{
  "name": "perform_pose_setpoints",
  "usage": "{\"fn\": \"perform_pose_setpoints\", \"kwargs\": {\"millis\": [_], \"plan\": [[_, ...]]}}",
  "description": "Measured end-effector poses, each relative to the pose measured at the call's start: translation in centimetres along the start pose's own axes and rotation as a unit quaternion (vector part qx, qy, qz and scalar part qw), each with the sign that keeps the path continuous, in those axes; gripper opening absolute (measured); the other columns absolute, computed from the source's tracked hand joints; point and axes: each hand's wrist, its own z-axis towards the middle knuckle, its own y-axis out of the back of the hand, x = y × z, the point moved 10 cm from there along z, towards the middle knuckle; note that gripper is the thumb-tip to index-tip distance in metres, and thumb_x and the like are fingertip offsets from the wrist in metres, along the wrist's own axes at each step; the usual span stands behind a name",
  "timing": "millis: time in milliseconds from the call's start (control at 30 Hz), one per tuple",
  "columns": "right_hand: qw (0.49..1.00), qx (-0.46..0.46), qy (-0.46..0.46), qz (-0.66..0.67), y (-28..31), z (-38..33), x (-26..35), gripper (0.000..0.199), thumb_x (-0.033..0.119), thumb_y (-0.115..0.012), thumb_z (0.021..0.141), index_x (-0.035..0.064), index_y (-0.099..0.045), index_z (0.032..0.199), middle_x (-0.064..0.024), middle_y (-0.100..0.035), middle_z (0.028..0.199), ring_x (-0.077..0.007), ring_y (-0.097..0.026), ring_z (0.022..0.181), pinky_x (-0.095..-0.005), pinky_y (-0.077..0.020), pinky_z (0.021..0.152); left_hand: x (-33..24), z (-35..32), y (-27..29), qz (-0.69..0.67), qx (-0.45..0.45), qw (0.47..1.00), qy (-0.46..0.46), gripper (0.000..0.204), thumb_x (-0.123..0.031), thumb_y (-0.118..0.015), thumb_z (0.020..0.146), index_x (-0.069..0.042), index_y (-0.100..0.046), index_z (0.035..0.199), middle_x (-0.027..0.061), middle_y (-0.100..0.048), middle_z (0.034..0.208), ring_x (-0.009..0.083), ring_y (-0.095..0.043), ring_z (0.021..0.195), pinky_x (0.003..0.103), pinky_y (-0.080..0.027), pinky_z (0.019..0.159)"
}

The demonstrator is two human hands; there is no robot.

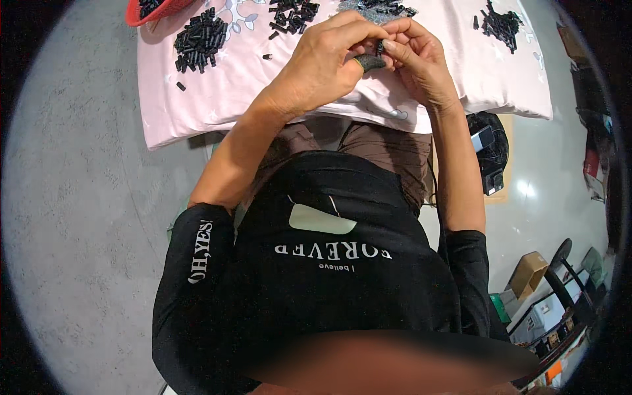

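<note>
Above the pink cloth [257, 99], my left hand [326, 62] and my right hand [421, 62] meet with bent fingers. A small black tubular piece [380, 47] is pinched between their fingertips, partly hidden by them. The left thumb wears a dark finger cot [370, 62] with a yellowish edge. Just beyond the hands lies a heap of small clear pieces [355, 8], with black pieces [392, 8] beside it. Finer details of the held piece are too small to make out.
Piles of small black tubular pieces lie on the cloth: a left pile [201, 41], a middle pile [294, 14] and a right pile [501, 27]. A red basket [172, 8] with black pieces stands at the far left. A single loose piece [181, 86] lies near the left edge.
</note>
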Motion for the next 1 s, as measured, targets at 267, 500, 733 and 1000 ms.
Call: {"fn": "perform_pose_setpoints", "kwargs": {"millis": [267, 500, 733, 1000], "plan": [[1.000, 0.002, -0.001, 0.017, 0.5, -0.1, -0.4, 0.017, 0.003, -0.067, 0.093, 0.0014, -0.063, 0.110, -0.0037, -0.065, 0.090, -0.0063, -0.056, 0.071, -0.0179, -0.0465, 0.064, -0.3, -0.5, -0.1, 0.012, -0.033, 0.999, -0.013, 0.045, 0.012, -0.055, 0.069, -0.001, -0.066, 0.110, 0.0124, -0.062, 0.091, 0.0280, -0.064, 0.079, 0.036, -0.053, 0.071], [1.000, -0.012, 0.003, 0.008, 0.7, -0.4, -0.1, 0.017, 0.002, -0.069, 0.092, 0.0017, -0.063, 0.108, -0.0027, -0.066, 0.089, -0.0062, -0.056, 0.067, -0.0171, -0.0472, 0.061, -1.0, -0.7, 0.3, 0.052, -0.085, 0.994, -0.048, 0.043, 0.010, -0.055, 0.070, -0.001, -0.067, 0.110, 0.0151, -0.064, 0.092, 0.0337, -0.066, 0.082, 0.038, -0.054, 0.073], [1.000, -0.020, 0.010, -0.007, -1.1, 0.1, 1.3, 0.033, 0.009, -0.066, 0.096, 0.0012, -0.060, 0.128, -0.0086, -0.071, 0.104, -0.0088, -0.063, 0.082, -0.0183, -0.0500, 0.070, 3.4, -2.3, 4.7, 0.065, -0.141, 0.987, 0.039, 0.037, 0.010, -0.060, 0.073, -0.002, -0.068, 0.107, 0.0128, -0.066, 0.092, 0.0243, -0.069, 0.080, 0.034, -0.056, 0.072], [1.000, -0.013, -0.006, -0.014, -0.6, 0.2, 0.5, 0.031, 0.012, -0.064, 0.098, 0.0013, -0.061, 0.127, -0.0096, -0.072, 0.106, -0.0086, -0.063, 0.082, -0.0181, -0.0493, 0.071, 9.9, -8.5, 13.8, 0.354, -0.155, 0.903, 0.190, 0.035, 0.004, -0.057, 0.077, -0.003, -0.070, 0.109, 0.0132, -0.065, 0.094, 0.0275, -0.063, 0.085, 0.035, -0.051, 0.081]]}}
